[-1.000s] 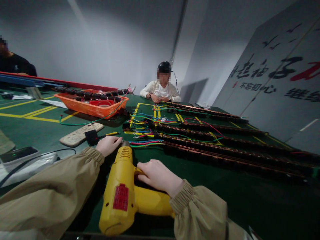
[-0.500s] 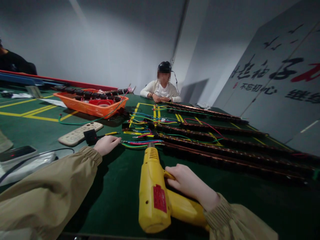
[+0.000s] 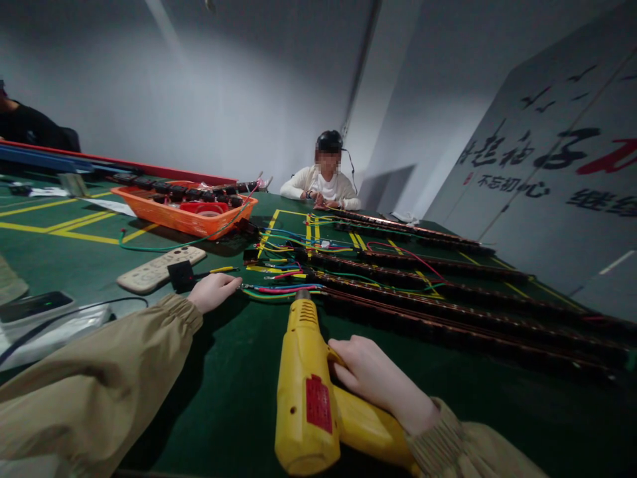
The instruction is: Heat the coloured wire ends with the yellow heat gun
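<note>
A yellow heat gun (image 3: 304,385) is gripped by my right hand (image 3: 373,372), its fingers wrapped round the front of the handle. The metal nozzle points away from me at a bundle of coloured wires (image 3: 279,291): blue, red, green and yellow. My left hand (image 3: 216,291) pinches the left ends of these wires between thumb and fingers. From there the wires run right to a long, dark bundle with copper-coloured strips (image 3: 398,317). Beside my left hand lie a black block (image 3: 182,275) and a yellow wire (image 3: 223,269).
Several more long bundles (image 3: 442,265) lie across the green table (image 3: 239,411). An orange basket (image 3: 184,222) holds black parts. A beige remote-like panel (image 3: 159,267) and a dark-screened device (image 3: 37,307) with a cable are at left. Another person (image 3: 323,179) sits opposite.
Both hands and the heat gun keep nearly the same places. The view has shifted slightly, and the hands of the person opposite have moved a little.
</note>
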Tool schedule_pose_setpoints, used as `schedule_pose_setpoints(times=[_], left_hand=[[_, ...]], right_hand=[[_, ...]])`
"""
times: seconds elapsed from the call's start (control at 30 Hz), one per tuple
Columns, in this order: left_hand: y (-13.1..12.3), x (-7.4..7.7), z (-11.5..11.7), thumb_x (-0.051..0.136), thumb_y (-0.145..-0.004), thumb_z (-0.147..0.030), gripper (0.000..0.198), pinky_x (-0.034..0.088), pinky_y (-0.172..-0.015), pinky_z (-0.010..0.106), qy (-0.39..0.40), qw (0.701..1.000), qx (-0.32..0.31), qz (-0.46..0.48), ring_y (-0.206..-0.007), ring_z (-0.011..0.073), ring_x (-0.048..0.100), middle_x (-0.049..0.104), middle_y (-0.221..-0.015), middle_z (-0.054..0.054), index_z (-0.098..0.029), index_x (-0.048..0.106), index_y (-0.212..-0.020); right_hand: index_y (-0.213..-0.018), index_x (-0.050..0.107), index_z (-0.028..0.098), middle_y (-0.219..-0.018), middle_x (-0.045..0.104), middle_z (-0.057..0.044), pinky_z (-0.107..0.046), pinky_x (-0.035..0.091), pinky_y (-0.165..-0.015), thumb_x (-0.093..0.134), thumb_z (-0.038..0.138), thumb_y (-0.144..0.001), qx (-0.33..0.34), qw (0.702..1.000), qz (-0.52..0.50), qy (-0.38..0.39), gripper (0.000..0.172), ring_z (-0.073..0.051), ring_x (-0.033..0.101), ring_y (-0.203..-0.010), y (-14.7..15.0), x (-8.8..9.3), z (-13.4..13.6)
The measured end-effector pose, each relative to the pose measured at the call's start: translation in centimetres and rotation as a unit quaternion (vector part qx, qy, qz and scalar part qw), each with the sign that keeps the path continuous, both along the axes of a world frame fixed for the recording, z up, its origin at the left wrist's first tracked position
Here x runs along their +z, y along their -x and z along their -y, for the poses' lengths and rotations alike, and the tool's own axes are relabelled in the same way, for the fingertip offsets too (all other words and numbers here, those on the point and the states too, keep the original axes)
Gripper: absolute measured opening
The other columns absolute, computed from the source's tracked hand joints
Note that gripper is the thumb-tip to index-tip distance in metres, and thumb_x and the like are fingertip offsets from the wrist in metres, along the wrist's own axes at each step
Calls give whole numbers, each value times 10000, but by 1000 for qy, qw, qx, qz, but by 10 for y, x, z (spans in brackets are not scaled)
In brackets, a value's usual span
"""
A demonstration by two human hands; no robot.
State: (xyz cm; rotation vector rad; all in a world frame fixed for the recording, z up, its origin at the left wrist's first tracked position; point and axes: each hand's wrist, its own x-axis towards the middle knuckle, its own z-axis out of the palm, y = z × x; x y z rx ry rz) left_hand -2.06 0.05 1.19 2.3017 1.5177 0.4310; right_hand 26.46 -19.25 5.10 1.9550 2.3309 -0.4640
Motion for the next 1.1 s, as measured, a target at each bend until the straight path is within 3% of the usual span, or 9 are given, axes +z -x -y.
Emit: schedule_pose_setpoints(times=[0.13, 0.33, 0.5, 0.7, 0.97, 1.1], left_hand=[[1, -5, -6, 274, -823, -581, 527, 315, -613, 266, 26, 999, 23, 6, -728, 190, 547, 605, -745, 35, -203, 640, -792], [2, -9, -12, 276, -824, -585, 546, 310, -612, 245, 28, 999, 27, -3, -753, 173, 547, 616, -777, 26, -179, 641, -806], [1, -8, -10, 255, -830, -577, 552, 332, -649, 256, 5, 1000, 15, -27, -814, 202, 557, 625, -831, 44, -198, 656, -833], [1, -4, -5, 217, -851, -565, 577, 362, -683, 291, -24, 999, -6, -24, -838, 236, 565, 636, -864, 76, -196, 661, -847], [3, -5, -7, 220, -863, -538, 548, 369, -695, 254, -22, 999, -4, -38, -877, 209, 579, 644, -905, 54, -207, 656, -873], [4, -8, -11, 213, -859, -566, 570, 376, -712, 252, -21, 999, -15, -41, -867, 211, 579, 641, -897, 53, -204, 654, -862]], right_hand=[[-880, 512, 187, -855, 553, 20, -172, 135, -708, 269, 336, -821, 42, 999, 8, -13, 291, 37, 174, -598, 18, -2, -7], [-895, 531, 186, -896, 589, -8, -165, 161, -706, 359, 360, -778, 112, 993, 20, -28, 272, 2, 435, -722, 51, -6, -29], [-949, 535, 191, -948, 591, -22, -168, 205, -699, 371, 359, -759, 151, 987, 16, -45, 301, -45, 520, -833, 80, -6, -47], [-953, 529, 196, -936, 582, -9, -168, 176, -680, 372, 383, -778, 158, 986, -6, -60, 300, -31, 510, -826, 88, -9, -51], [-939, 521, 192, -864, 563, 8, -178, 100, -662, 277, 495, -823, 127, 989, -50, -48, 406, 29, 374, -675, 81, -8, -40], [-913, 505, 203, -949, 549, 27, -158, 142, -684, 326, 501, -811, 109, 989, -81, -51, 363, 23, 389, -749, 80, -1, -37]])
